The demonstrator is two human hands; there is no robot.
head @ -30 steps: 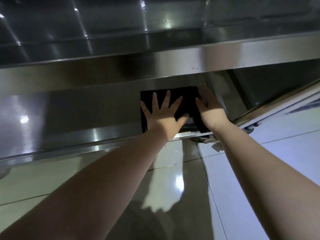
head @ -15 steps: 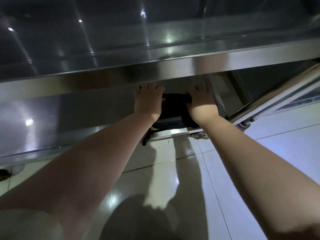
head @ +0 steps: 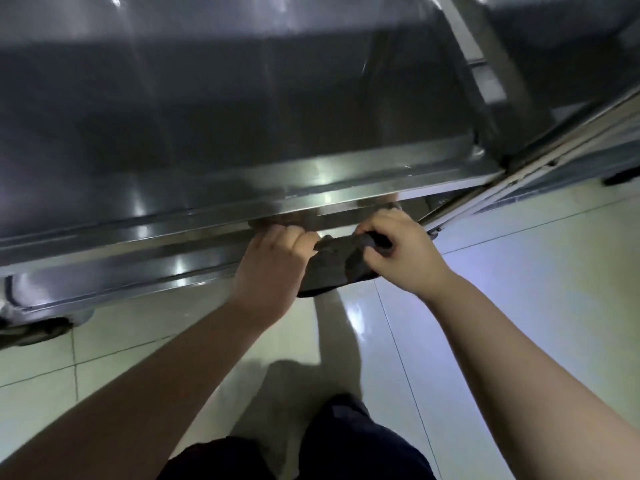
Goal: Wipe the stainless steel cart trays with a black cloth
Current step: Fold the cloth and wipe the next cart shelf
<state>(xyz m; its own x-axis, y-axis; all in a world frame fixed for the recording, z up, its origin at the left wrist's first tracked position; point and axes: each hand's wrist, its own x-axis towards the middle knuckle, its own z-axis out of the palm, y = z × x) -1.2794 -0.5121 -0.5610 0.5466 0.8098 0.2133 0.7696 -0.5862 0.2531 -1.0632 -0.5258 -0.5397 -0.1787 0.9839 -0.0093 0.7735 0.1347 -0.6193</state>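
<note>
Both hands pulled back off the lower tray since a second ago; cloth no longer spread flat on it. Left hand (head: 273, 268) and right hand (head: 398, 252) each closed on one end of the black cloth (head: 337, 263), bunched between them just off the tray's front lip (head: 194, 271), over the floor tiles (head: 519, 271). Probably refolding: get a clean flat face out before pressing down again. Upper tray (head: 242, 133) looks bare; lower tray interior mostly hidden, contents unclear.

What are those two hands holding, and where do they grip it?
A black cloth, bunched between both hands: the left hand grips its left end, the right hand pinches its right end, in front of the cart's tray edge.
</note>
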